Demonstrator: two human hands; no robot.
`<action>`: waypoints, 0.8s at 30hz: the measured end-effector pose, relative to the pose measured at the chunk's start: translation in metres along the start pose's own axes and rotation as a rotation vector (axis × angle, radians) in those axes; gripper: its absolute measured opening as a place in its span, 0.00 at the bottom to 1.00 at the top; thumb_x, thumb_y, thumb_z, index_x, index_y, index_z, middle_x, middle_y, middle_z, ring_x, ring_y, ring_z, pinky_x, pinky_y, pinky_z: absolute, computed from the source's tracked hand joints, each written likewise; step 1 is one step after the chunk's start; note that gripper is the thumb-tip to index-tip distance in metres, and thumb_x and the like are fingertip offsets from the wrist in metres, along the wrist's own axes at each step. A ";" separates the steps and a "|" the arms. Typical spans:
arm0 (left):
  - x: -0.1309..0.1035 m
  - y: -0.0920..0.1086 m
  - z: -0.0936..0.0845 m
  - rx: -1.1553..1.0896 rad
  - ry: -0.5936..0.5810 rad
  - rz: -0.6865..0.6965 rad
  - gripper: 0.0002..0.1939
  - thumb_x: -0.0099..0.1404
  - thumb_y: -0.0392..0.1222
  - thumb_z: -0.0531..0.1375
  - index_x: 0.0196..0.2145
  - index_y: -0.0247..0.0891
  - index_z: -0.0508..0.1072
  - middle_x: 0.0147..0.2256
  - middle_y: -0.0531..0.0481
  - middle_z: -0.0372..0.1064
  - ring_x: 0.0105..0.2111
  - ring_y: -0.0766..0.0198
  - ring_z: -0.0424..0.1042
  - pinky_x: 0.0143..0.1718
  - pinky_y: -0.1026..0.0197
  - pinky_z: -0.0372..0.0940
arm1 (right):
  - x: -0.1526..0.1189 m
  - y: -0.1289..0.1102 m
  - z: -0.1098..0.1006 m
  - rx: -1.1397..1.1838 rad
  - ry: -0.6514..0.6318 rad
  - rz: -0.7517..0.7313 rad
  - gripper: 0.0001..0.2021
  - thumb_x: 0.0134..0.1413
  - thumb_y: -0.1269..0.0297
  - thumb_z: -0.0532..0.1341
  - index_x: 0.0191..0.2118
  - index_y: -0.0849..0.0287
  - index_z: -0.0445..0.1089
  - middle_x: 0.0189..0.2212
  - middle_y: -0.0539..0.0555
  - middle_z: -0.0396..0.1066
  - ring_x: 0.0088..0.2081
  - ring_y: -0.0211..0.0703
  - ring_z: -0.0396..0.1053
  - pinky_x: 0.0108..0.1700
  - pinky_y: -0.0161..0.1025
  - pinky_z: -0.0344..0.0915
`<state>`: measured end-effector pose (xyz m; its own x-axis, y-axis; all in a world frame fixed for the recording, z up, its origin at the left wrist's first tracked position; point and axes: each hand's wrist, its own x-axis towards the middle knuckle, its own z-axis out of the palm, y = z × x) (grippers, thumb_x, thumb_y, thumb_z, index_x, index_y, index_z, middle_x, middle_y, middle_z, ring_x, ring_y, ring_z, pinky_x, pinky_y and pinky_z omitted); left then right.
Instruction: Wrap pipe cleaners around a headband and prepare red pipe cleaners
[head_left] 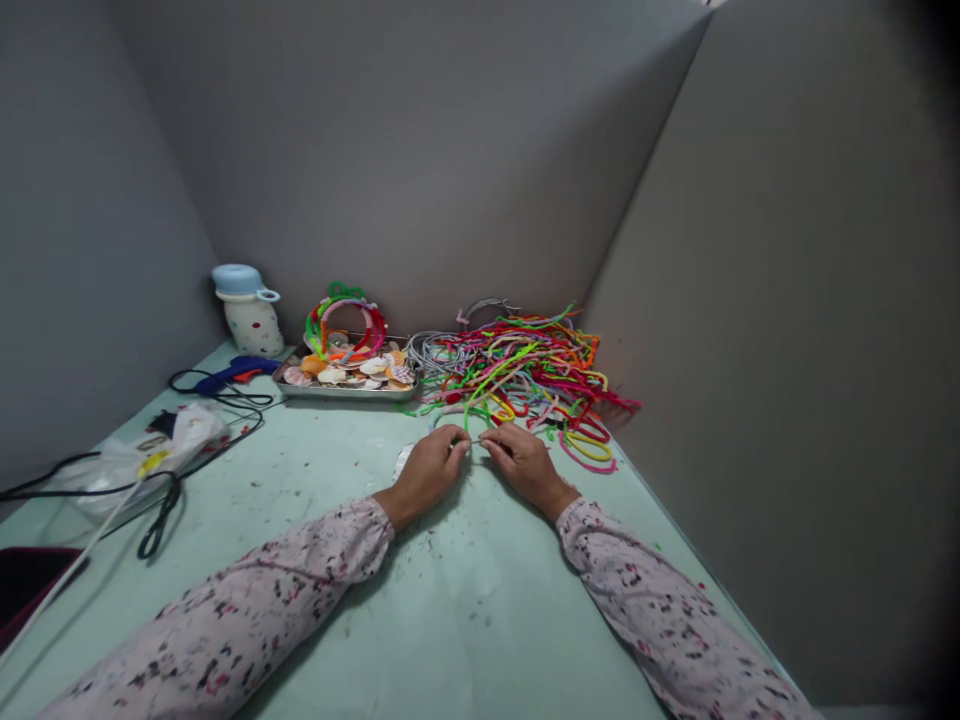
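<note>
My left hand (439, 467) is closed in a pinch over the table, its fingertips on a thin grey wire. A short piece of that wire shows between my hands. Facing it, my right hand (523, 465) pinches the wire from the other side. A bright green pipe cleaner (467, 413) rises beside my left fingertips; whether it is wound on the wire is too small to tell. Just beyond both hands lies a tangled heap of colourful pipe cleaners (525, 375). Grey wire hoops (435, 352) lie at the heap's left side.
A metal tray (345, 394) holds shells (373, 367) and pipe-cleaner-wrapped hoops (384, 325). Left of it stand a bottle with a blue lid (251, 322) and a blue glue gun (229, 374). A plastic bag (180, 440) and black cables (161, 515) lie nearer. Grey walls enclose the table.
</note>
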<state>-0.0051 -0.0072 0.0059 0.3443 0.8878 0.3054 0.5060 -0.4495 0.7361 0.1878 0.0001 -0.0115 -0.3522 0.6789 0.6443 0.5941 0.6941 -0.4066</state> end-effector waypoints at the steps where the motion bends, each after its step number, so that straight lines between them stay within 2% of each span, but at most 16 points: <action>1: 0.000 0.000 0.000 -0.001 -0.001 0.002 0.10 0.67 0.41 0.49 0.37 0.38 0.69 0.23 0.54 0.67 0.25 0.64 0.66 0.31 0.63 0.58 | 0.000 0.000 0.000 0.000 0.000 -0.002 0.07 0.61 0.67 0.57 0.40 0.56 0.73 0.33 0.54 0.73 0.36 0.42 0.69 0.39 0.38 0.65; 24: 0.001 -0.004 0.000 -0.016 -0.041 0.001 0.12 0.68 0.42 0.46 0.33 0.39 0.67 0.21 0.54 0.66 0.25 0.63 0.66 0.31 0.61 0.57 | -0.001 -0.001 0.000 -0.004 -0.015 -0.029 0.07 0.62 0.66 0.57 0.41 0.56 0.73 0.34 0.54 0.74 0.37 0.41 0.70 0.39 0.37 0.66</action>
<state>-0.0066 -0.0050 0.0029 0.3776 0.8822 0.2813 0.4929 -0.4487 0.7455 0.1878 -0.0013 -0.0115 -0.3797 0.6622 0.6460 0.5862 0.7124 -0.3857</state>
